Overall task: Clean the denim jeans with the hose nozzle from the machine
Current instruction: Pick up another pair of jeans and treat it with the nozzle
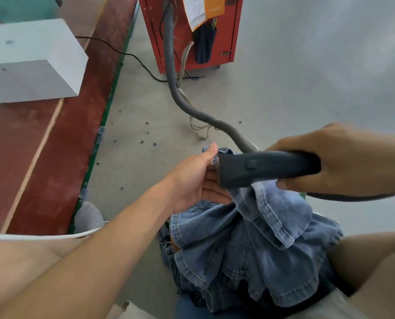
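Blue denim jeans [256, 245] lie bunched over my lap in the lower middle of the head view. My left hand [198, 178] pinches a frayed edge of the denim between thumb and fingers and holds it up. My right hand [344, 157] grips the dark hose nozzle [265, 168], whose mouth is against the held denim right at my left fingers. A grey ribbed hose [175, 81] runs from the nozzle back to the red machine [192, 31] at the top centre.
A white block [30, 61] sits on a red-brown bench [53, 146] at the left. A black cable [127, 54] crosses the grey floor [307, 77] toward the machine. Small denim scraps [146, 134] dot the floor. My foot [88, 215] rests by the bench.
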Motion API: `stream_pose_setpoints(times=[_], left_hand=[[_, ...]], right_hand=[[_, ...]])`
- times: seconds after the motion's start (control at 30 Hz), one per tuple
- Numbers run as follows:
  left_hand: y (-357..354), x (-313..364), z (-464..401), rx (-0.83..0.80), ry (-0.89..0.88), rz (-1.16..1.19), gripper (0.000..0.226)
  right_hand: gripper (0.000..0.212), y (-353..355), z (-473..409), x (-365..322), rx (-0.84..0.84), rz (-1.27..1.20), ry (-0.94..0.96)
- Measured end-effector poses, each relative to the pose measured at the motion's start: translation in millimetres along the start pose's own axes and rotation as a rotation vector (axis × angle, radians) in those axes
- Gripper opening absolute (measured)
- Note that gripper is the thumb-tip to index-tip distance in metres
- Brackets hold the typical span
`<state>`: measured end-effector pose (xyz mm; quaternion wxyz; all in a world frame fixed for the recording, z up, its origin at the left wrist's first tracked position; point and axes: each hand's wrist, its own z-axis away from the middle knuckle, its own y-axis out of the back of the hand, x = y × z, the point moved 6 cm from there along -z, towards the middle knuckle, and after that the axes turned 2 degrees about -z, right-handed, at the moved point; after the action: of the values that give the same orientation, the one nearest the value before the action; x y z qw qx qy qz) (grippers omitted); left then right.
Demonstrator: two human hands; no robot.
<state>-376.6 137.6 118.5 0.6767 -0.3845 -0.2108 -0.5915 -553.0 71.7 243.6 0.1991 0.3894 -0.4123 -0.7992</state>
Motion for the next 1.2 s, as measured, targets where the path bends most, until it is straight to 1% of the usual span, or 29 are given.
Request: stream_pose_setpoints(times=[0.07,0.13,0.23,0.3,0.33,0.37,0.43,0.5,0.57,0.6,0.63,0.67,0.7,0.77,0.8,0.87,0.93,0.97,1.1,1.2], left_hand=[[0.5,0.8,0.7,-0.008,0.020,0.048,0.070],[0.5,0.0,-0.4,-0.002,0.028,0.069,0.070],[0.5,-3.3,-2.9,-0.009,0.027,0.055,0.069],[0.7,-5.0,-5.8,-0.022,0.011,0.006,0.068],[1.5,-5.6,-7.6,-0.014,0.003,-0.002,0.067],[2.5,-6.6,-9.8,-0.002,-0.006,0.009,0.065],[5.4,-8.0,-15.3,0.018,-0.034,0.033,0.064],[7.7,-9.0,-20.3,0.017,-0.050,0.063,0.071],[5.2,-10.9,-24.4,-0.077,-0.038,0.149,0.083],[1.9,-10.8,-24.4,-0.136,-0.032,0.190,0.083],[-1.0,-10.6,-23.7,-0.162,-0.030,0.215,0.080],[-3.5,-10.8,-23.2,-0.156,-0.031,0.217,0.072],[-6.3,-11.0,-23.5,-0.133,-0.042,0.207,0.062],[-9.6,-9.2,-26.2,-0.050,-0.079,0.192,0.033],[-9.6,-9.2,-27.5,-0.006,-0.088,0.198,0.024],[-7.8,-6.6,-28.0,0.026,-0.096,0.241,0.024],[-7.0,-2.3,-27.9,0.004,-0.096,0.316,0.027],[-7.1,-1.1,-28.2,-0.003,-0.093,0.352,0.029],[-11.5,-1.2,-29.6,-0.009,-0.080,0.433,0.030],[-11.6,-3.2,-31.0,-0.014,-0.075,0.480,0.027]], right_hand=[[0.042,11.5,3.1,6.0,0.086,-0.044,-0.022],[0.044,20.9,10.2,14.8,0.124,-0.073,-0.055],[0.044,14.6,12.7,18.1,0.044,0.004,-0.082],[0.042,1.9,7.8,13.4,-0.019,0.032,-0.061],[0.041,-1.3,4.3,11.9,-0.017,0.021,-0.045],[0.039,-1.0,1.1,11.5,0.012,0.001,-0.034],[0.031,9.9,-1.8,14.3,0.149,-0.056,-0.039],[0.021,25.2,0.7,21.8,0.308,-0.139,-0.068],[0.014,36.9,4.0,31.7,0.411,-0.199,-0.110],[0.013,40.1,5.1,36.1,0.429,-0.207,-0.137],[0.012,41.9,5.9,39.4,0.429,-0.210,-0.163],[0.013,42.1,6.1,41.8,0.413,-0.204,-0.188],[0.014,41.2,6.3,43.2,0.384,-0.190,-0.215],[0.018,37.1,7.8,45.8,0.316,-0.147,-0.262],[0.022,34.3,9.2,48.2,0.282,-0.128,-0.277],[0.035,28.3,13.4,54.3,0.210,-0.091,-0.283],[0.046,21.8,18.3,58.8,0.131,-0.038,-0.251],[0.048,18.0,20.5,60.5,0.096,-0.016,-0.227],[0.044,3.2,17.2,54.9,0.004,0.071,-0.147],[0.036,-1.7,6.0,40.9,0.012,0.068,-0.107]])
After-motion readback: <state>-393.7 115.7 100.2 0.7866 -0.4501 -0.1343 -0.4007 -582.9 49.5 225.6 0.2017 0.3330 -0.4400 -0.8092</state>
